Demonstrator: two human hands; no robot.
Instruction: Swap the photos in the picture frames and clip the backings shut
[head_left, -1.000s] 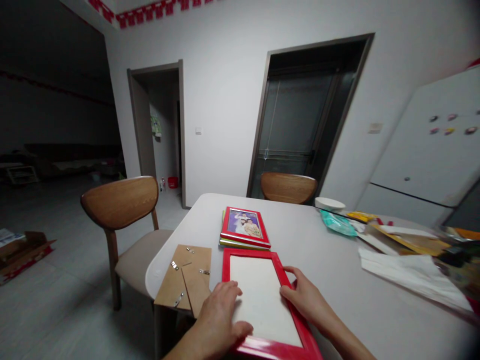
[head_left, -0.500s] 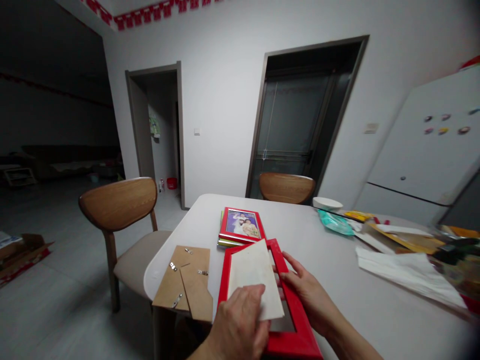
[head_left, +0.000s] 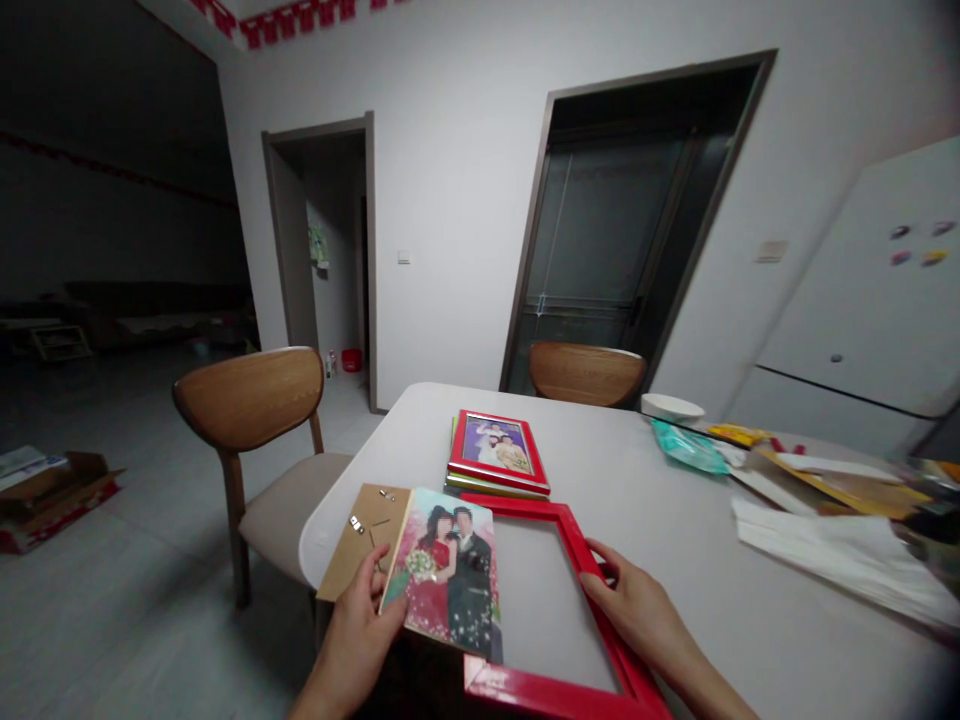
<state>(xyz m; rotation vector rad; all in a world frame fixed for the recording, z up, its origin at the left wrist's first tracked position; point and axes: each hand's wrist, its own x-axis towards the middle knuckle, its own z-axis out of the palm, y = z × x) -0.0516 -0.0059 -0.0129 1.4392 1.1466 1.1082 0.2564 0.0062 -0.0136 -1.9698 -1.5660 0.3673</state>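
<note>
My left hand [head_left: 358, 625] is closed on the left edge of a photo print [head_left: 450, 585], which shows a couple, one in red with a bouquet and one in a dark suit. The print overlaps the left side of a red picture frame [head_left: 592, 610], whose opening shows the white tabletop. My right hand [head_left: 637, 605] grips the frame's right side, thumb on top. Partly hidden behind the photo lies a brown backing board [head_left: 349, 540] with metal clips. Beyond the red frame, a second red frame with a photo [head_left: 501, 447] rests on a small stack.
The white table [head_left: 637, 460] holds a white bowl [head_left: 673, 407], a teal plastic packet [head_left: 690, 447] and white paper [head_left: 832, 550] on the right. Wooden chairs stand at the left [head_left: 251, 400] and far side [head_left: 587, 373]. An open cardboard box [head_left: 64, 490] sits on the floor.
The print, white back up over the frame before, has been turned picture side up and moved left in my left hand. My right hand still holds the frame.
</note>
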